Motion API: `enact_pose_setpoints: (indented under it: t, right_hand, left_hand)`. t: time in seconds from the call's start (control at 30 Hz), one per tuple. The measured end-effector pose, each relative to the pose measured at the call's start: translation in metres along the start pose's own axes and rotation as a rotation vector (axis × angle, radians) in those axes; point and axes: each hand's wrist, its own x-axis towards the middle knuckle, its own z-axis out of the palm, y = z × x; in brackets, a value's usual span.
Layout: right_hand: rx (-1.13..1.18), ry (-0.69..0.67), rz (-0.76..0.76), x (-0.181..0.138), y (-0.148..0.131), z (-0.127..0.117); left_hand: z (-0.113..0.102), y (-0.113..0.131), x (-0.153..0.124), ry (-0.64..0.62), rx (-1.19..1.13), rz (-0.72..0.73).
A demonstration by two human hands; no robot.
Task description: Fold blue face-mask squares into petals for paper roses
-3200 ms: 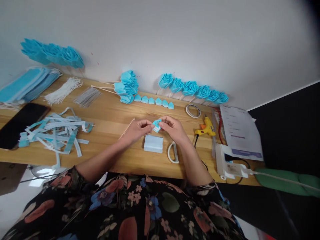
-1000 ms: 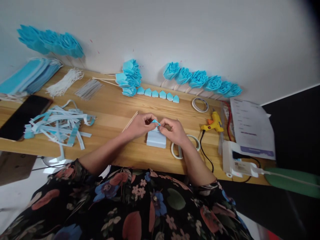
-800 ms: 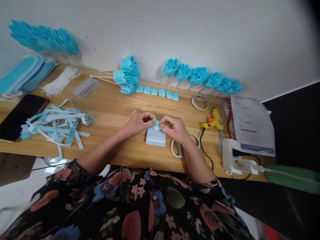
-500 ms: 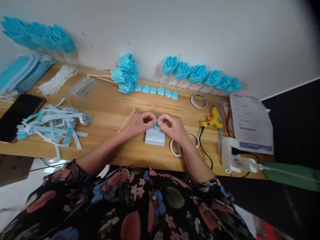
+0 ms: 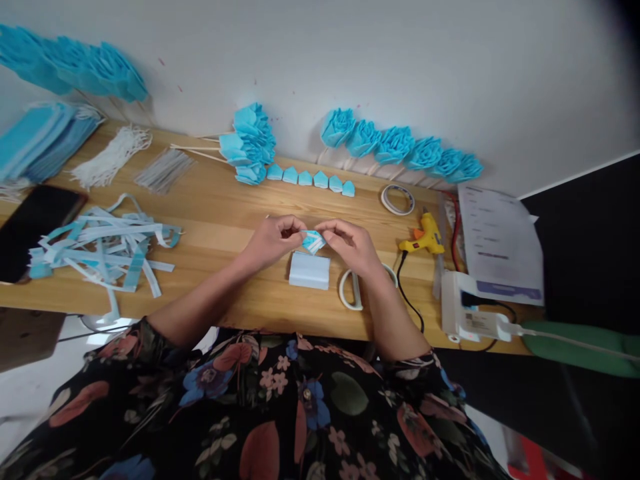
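Observation:
My left hand [image 5: 277, 241] pinches the left corner of a small folded blue-and-white fabric piece [image 5: 313, 243]. On its right corner, the thumb and forefinger of my right hand [image 5: 354, 248] are closed too. Pale diagonal bands show on the piece's face, which tapers to a point at the bottom. Just below it lies a pale, flat stack of fabric [image 5: 309, 271] on the wooden table [image 5: 280, 313]. Scissors [image 5: 356, 293] rest under my right wrist, only their white handles showing. A stick behind my left hand is almost wholly hidden.
Small folded blue pieces [image 5: 305, 178] line the back. Blue fabric flowers [image 5: 395, 145] lean on the wall, others [image 5: 249, 143] lie nearby. Cut strips [image 5: 105, 243], a phone [image 5: 37, 230] and masks [image 5: 45, 143] are left; tape [image 5: 398, 200], glue gun [image 5: 425, 235] and power strip [image 5: 455, 310] right.
The blue-and-white piece has turned from edge-on to show its banded face. My hands have moved slightly apart, and my left hand now covers most of the sticks.

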Motion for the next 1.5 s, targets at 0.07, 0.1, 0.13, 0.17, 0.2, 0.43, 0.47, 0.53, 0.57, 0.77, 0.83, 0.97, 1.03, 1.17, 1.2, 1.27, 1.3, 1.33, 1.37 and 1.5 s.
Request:
enact_pose_setpoints:
  t: [0.07, 0.1, 0.13, 0.17, 0.2, 0.43, 0.47, 0.53, 0.57, 0.77, 0.83, 0.97, 1.03, 1.17, 1.2, 1.27, 1.3, 1.33, 1.37, 1.5]
  right_hand:
    - [0.012, 0.013, 0.006, 0.0, 0.001, 0.001]
    - [0.003, 0.012, 0.006, 0.0, 0.001, 0.003]
    - [-0.01, 0.013, 0.006, 0.0, 0.001, 0.004]
    - [-0.023, 0.017, 0.006, 0.001, 0.002, 0.004]
    - [-0.029, 0.029, 0.009, 0.002, 0.004, 0.003]
    - [-0.306, 0.414, 0.113, 0.028, 0.02, -0.058]
    - [-0.449, 0.436, 0.159, 0.033, 0.021, -0.068]
    - [-0.761, 0.468, 0.28, 0.043, 0.022, -0.084]
    - [-0.885, 0.471, 0.332, 0.047, 0.023, -0.088]
    - [-1.164, 0.413, 0.348, 0.066, 0.032, -0.075]
    - [-1.144, 0.342, 0.337, 0.068, 0.036, -0.073]
    - [-1.094, 0.28, 0.321, 0.065, 0.038, -0.088]
    - [-1.09, 0.273, 0.317, 0.061, 0.038, -0.098]
    - [-1.092, 0.21, 0.28, 0.059, 0.041, -0.108]
    - [-1.096, 0.195, 0.265, 0.06, 0.043, -0.108]
    - [-1.106, 0.176, 0.242, 0.063, 0.047, -0.106]
    - [-1.112, 0.17, 0.234, 0.064, 0.048, -0.105]
    - [-1.117, 0.166, 0.23, 0.066, 0.05, -0.105]
    - [-1.122, 0.164, 0.228, 0.067, 0.051, -0.104]
    - [-1.139, 0.171, 0.227, 0.071, 0.052, -0.101]
  left_hand:
    - [0.0, 0.001, 0.0, 0.009, -0.007, -0.001]
    - [0.0, 0.001, 0.0, 0.015, -0.013, -0.001]
    - [0.0, 0.001, 0.0, 0.023, -0.023, 0.0]
    - [0.0, 0.0, 0.0, 0.038, -0.036, 0.002]
    - [0.0, -0.001, 0.0, 0.058, -0.054, 0.006]
    - [-0.001, -0.007, 0.002, 0.124, -0.141, 0.012]
    - [-0.001, -0.007, 0.002, 0.104, -0.141, 0.007]
    - [0.0, -0.005, 0.001, 0.076, -0.141, 0.002]
    - [0.001, -0.004, 0.0, 0.068, -0.138, 0.0]
    - [-0.001, -0.005, 0.002, 0.073, -0.08, -0.016]
    - [-0.001, -0.007, 0.002, 0.073, -0.073, -0.015]
    - [-0.001, -0.008, 0.002, 0.078, -0.093, -0.02]
    - [-0.001, -0.007, 0.001, 0.074, -0.093, -0.024]
    - [0.0, -0.005, 0.0, 0.059, -0.093, -0.035]
    - [-0.001, -0.005, 0.0, 0.061, -0.099, -0.038]
    - [-0.001, -0.005, 0.001, 0.071, -0.109, -0.042]
    - [-0.001, -0.006, 0.001, 0.076, -0.112, -0.043]
    - [-0.002, -0.006, 0.002, 0.08, -0.115, -0.044]
    - [-0.002, -0.007, 0.002, 0.083, -0.117, -0.045]
    - [-0.002, -0.009, 0.003, 0.084, -0.119, -0.033]
